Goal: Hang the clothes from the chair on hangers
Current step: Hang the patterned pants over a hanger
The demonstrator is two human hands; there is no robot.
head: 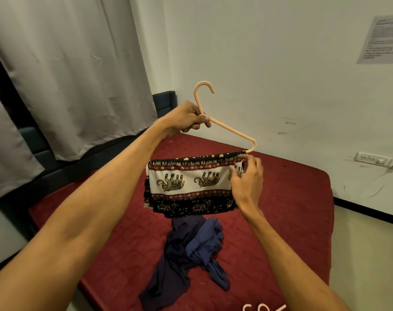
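While the hanger is held up at its neck, just below the hook, by the left hand, whose fingers are wrapped tightly round it, the right hand is set against the right end of the lower bar. There the edge of the elephant-print garment is pinched between its thumb and fingertips. The garment is already folded over the bar and hangs in mid-air above the bed, fairly level. This piece is therefore judged to be nearly done: only a last straightening at the corner appears to be needed before it can be put away. Below it, a dark blue garment is left crumpled on the red bed cover, not yet on a hanger. At the bottom edge of the view, the hooks of spare hangers can just be made out. The chair is not seen, so it cannot be told whether more clothes are waiting there.
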